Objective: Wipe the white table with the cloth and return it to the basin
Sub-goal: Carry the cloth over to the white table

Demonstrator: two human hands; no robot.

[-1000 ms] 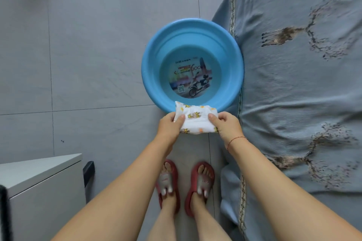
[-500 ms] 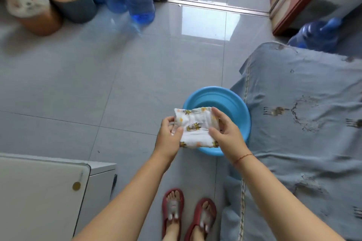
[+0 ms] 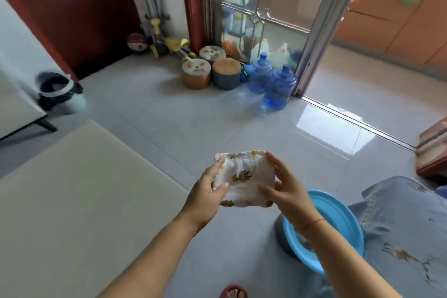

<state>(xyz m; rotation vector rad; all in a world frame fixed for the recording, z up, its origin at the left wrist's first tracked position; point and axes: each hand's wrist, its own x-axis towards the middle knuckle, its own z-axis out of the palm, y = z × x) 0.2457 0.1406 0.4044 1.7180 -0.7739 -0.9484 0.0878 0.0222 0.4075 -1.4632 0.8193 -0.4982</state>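
Observation:
A folded white cloth (image 3: 244,178) with yellow prints is held up in front of me over the floor. My left hand (image 3: 207,193) grips its left edge and my right hand (image 3: 285,189) holds its right edge, fingers spread along it. The blue basin (image 3: 338,218) sits on the grey floor at lower right, partly hidden behind my right forearm. The white table (image 3: 79,205) fills the lower left, its near corner just left of my left hand.
A grey patterned cover (image 3: 406,230) lies right of the basin. Two blue water jugs (image 3: 278,87), round stools (image 3: 197,74), a child's trike (image 3: 167,42) and a glass door stand at the far side. A black bin (image 3: 54,88) stands far left.
The view swung up from the basin to the room. Both hands lifted the cloth away from above the basin and toward the left, nearer the white table.

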